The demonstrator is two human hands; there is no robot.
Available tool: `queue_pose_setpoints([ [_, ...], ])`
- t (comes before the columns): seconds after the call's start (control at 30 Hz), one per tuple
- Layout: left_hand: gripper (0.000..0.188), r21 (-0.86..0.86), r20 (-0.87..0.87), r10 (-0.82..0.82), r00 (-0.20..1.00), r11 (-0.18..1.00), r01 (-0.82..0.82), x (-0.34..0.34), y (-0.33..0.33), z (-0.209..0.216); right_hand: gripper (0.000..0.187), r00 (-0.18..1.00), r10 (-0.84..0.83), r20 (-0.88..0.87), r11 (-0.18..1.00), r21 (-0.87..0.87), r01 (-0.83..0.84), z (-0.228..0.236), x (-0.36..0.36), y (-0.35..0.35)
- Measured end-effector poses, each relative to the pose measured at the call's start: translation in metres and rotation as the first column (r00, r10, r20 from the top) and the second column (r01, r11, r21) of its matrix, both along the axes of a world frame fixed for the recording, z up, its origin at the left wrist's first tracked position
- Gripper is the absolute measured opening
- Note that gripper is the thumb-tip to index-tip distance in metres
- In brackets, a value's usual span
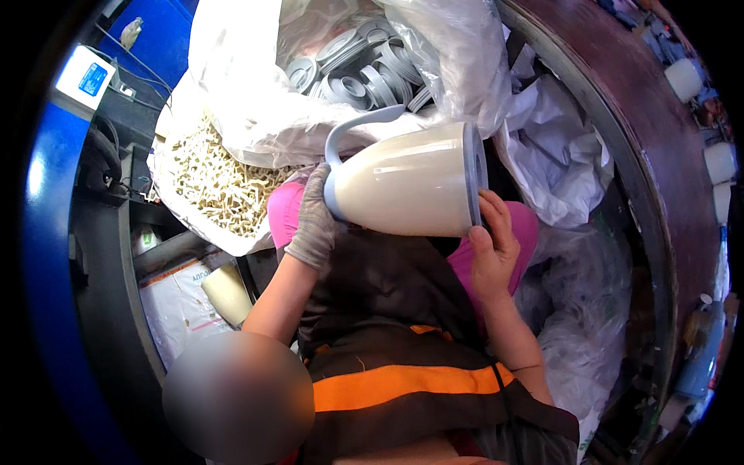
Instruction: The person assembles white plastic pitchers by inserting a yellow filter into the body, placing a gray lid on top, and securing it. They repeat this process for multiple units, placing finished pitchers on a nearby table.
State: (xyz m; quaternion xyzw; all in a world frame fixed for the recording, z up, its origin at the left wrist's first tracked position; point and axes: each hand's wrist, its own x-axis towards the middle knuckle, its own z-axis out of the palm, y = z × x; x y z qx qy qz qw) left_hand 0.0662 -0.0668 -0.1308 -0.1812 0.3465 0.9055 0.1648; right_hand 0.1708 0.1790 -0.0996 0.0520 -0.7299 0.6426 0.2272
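Note:
A cream jug (407,182) with a blue-grey handle (353,128), collar and end ring is held on its side above my lap. Its handle end points left and its flat end right. My left hand (314,221), in a grey knit glove, is closed around the collar by the handle. At the other end, my bare right hand (496,248) has its thumb and fingers at the ring's lower edge, gripping it. Behind the jug, a clear plastic bag (232,70) holds several grey round plastic parts (372,70).
Left of my knees lies a sack of small beige pieces (221,182). A cream cylindrical part (227,294) rests on a printed packet (174,302). A white device (85,77) sits on blue machinery. At right, crumpled plastic (581,294) lies beside a curved dark-red bench (620,101).

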Motion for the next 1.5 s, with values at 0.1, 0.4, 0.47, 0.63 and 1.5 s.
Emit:
queue_pose_setpoints([
  [0.1,0.036,0.127,0.018,-0.008,1.0,0.992,0.006,-0.003,-0.004,0.005,0.04,0.994,0.107,-0.035,0.993,0.062,-0.104,0.011,-0.006,0.023],
  [0.4,0.036,0.172,0.076,-0.163,0.984,0.974,0.148,0.005,-0.018,0.006,0.066,0.967,0.253,-0.045,0.774,0.609,-0.174,0.034,0.0,0.04],
  [0.47,0.038,0.034,-0.043,-0.081,0.996,0.996,0.083,0.012,-0.01,0.01,0.061,0.997,0.067,-0.033,0.862,0.506,-0.042,0.014,0.002,0.039],
  [0.63,0.048,-0.614,-0.718,-0.349,0.602,0.724,-0.313,0.023,-0.005,0.076,0.045,0.644,0.381,0.663,0.786,-0.599,0.152,-0.042,-0.012,0.022],
  [1.5,0.029,-0.688,-0.619,0.596,0.511,-0.099,-0.719,0.101,-0.375,-0.126,0.039,0.749,-0.62,-0.231,0.663,0.355,0.659,0.077,0.008,0.187],
])
